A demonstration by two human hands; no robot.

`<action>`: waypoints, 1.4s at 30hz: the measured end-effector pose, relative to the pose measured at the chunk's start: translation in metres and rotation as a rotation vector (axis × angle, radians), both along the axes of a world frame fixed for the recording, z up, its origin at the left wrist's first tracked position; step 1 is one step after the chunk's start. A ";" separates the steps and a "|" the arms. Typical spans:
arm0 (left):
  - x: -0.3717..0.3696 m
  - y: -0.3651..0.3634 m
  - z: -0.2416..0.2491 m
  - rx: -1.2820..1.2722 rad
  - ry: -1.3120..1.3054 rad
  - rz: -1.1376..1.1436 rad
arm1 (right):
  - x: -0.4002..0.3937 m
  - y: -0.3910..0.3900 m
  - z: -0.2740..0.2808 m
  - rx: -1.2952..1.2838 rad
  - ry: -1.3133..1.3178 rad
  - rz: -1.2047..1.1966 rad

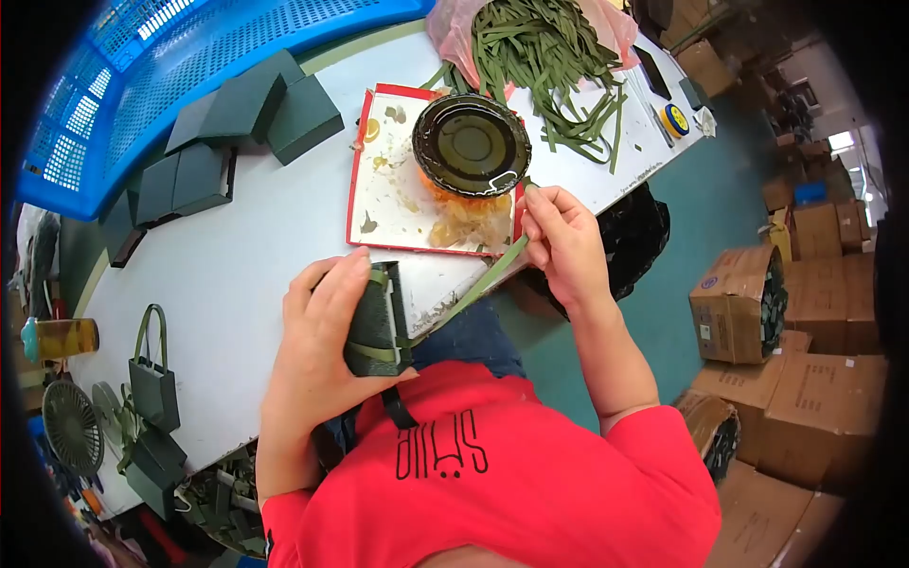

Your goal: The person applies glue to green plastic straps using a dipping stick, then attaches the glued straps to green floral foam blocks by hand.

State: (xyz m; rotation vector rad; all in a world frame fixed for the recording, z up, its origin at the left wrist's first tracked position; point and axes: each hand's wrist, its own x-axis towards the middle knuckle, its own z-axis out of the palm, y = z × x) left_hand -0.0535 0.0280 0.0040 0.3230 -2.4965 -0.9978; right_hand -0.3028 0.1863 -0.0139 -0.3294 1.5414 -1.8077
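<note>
Box (365,327), small and dark green, clasped between thumb and fingers of the left hand (322,317) at the near edge of the white table (265,222). From it toward the right, a flat green ribbon (485,281) — pinched farther along in the right hand (568,241), close by the rim of a dark round dish (471,147); too cramped a view to tell of any contact there. Beneath the dish, a red-edged board (354,189). Beyond, a heap of ribbons (535,47) on pink plastic (620,43). To the left, more dark green boxes (227,109), a blue crate (104,123) and — nearer — a little handled bag (154,390).
</note>
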 end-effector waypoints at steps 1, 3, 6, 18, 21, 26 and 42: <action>-0.003 0.001 0.001 -0.009 0.012 -0.014 | -0.002 -0.003 0.000 0.011 0.008 -0.014; -0.005 -0.001 0.001 -0.060 -0.025 -0.075 | -0.007 -0.006 0.001 0.028 0.001 -0.004; -0.007 0.000 0.000 -0.101 -0.011 -0.093 | -0.010 -0.010 -0.001 0.048 -0.009 0.002; -0.007 0.001 -0.004 -0.125 0.008 -0.088 | -0.018 -0.015 -0.004 0.062 -0.075 0.050; -0.006 0.001 -0.001 -0.058 -0.029 -0.060 | -0.016 -0.012 -0.003 0.060 -0.075 0.033; -0.001 -0.003 0.002 0.027 -0.025 -0.020 | 0.013 0.002 0.009 0.044 0.010 0.032; 0.003 -0.005 0.002 0.137 -0.004 -0.134 | 0.065 -0.023 0.015 0.202 -0.034 0.627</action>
